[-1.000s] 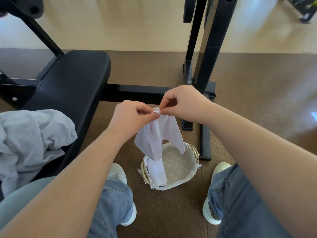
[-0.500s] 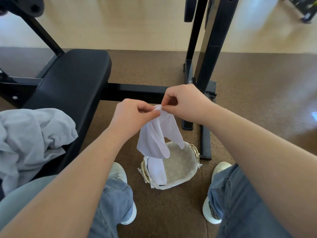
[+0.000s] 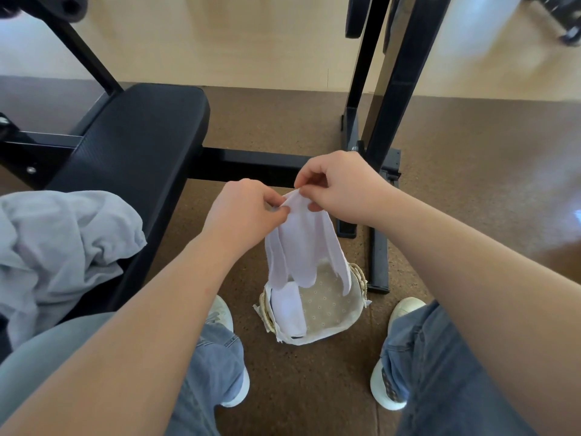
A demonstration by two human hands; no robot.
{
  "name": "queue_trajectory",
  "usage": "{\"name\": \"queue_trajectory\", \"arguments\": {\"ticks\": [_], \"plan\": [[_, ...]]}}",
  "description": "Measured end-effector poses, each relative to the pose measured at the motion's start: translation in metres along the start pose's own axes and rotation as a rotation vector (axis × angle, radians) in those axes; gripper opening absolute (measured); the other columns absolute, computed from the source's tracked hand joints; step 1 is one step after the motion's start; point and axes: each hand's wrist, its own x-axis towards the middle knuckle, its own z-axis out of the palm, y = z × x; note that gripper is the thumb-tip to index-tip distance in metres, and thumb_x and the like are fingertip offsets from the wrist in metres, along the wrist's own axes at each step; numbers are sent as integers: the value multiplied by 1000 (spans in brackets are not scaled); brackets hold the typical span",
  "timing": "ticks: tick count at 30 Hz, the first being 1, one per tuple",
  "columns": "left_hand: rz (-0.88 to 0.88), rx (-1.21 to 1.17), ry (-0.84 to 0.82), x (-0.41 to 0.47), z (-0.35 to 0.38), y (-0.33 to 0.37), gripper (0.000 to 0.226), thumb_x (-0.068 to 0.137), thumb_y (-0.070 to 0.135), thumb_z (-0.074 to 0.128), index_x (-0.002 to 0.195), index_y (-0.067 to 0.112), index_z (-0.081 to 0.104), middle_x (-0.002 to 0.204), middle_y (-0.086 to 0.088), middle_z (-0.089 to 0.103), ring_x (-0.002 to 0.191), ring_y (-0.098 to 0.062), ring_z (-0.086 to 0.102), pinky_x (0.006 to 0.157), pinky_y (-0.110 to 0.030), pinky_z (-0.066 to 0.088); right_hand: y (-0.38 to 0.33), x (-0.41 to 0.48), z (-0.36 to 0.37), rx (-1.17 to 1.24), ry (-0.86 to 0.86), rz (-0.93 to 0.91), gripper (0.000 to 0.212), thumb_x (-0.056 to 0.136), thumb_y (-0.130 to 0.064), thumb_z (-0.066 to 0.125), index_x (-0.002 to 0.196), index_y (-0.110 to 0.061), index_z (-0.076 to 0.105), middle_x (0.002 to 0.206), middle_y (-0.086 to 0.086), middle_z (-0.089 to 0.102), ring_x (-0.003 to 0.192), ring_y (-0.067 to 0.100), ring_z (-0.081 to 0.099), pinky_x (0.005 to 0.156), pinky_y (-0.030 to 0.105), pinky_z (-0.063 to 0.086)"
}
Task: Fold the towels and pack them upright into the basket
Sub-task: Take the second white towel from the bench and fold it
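At centre frame the left hand point(image 3: 248, 212) and right hand point(image 3: 339, 187) each pinch the top edge of a white towel point(image 3: 298, 247), which hangs limp with its lower edges over the open basket point(image 3: 333, 332) on the brown floor point(image 3: 456, 215) between two pale shoes. One folded towel point(image 3: 287, 313) stands against the basket's left wall, the lined remainder open. A black bench point(image 3: 132, 146) carrying a grey cloth heap point(image 3: 59, 247) fills the left of frame; black frame posts point(image 3: 396, 89) rise upper right, beyond them pale flooring.

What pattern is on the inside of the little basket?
The basket has a beige cloth lining dotted with small pale flower-like spots, seen best in the head view.
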Motion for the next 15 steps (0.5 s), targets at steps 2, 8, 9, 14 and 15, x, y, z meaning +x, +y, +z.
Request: {"name": "queue_trajectory", "arguments": {"ticks": [2, 8, 9, 14, 15], "plan": [[4, 10, -3, 1, -1, 0, 25, 95, 39, 69, 117, 29, 76, 94, 11, 66, 77, -3, 59, 75, -25, 50, 2, 1, -3, 52, 33, 8, 13, 100, -17, 65, 104, -27, 72, 93, -15, 71, 76, -3, 73, 78, 22, 62], [-9, -2, -65, 5, -5, -3, 20, 96, 42, 66, 104, 29, 79, 90, 11, 69, 79, -4, 61, 76, -25, 51, 12, -1, -23, 105, 164, 85, 14, 99, -18, 66, 98, -31, 71, 93, -15, 71, 80, -3, 73, 80, 19, 60], [2, 3, -82, 4, -7, -3, 19, 97, 42, 66, 102, 29, 80, 89, 10, 70, 79, -3, 62, 73, -23, 50, 14, -2, -26, 105, 186, 103, 14, 99, -18, 66, 98, -31, 72, 94, -14, 71, 82, -2, 73, 82, 21, 61], [-6, 8, -188, -4, -4, 0, 12, 97, 37, 67, 93, 28, 75, 92, 6, 70, 79, -4, 62, 67, -17, 46, 22, -11, -34, 127, 245, 135, 12, 99, -19, 66, 103, -29, 73, 96, -13, 71, 89, 1, 72, 87, 26, 61], [-16, 14, -208, -6, -3, 0, 11, 97, 35, 68, 90, 28, 73, 91, 5, 70, 78, -5, 62, 68, -18, 48, 22, -13, -36, 128, 255, 135, 12, 99, -20, 66, 103, -29, 73, 95, -14, 71, 90, 1, 72, 87, 24, 60]]}}
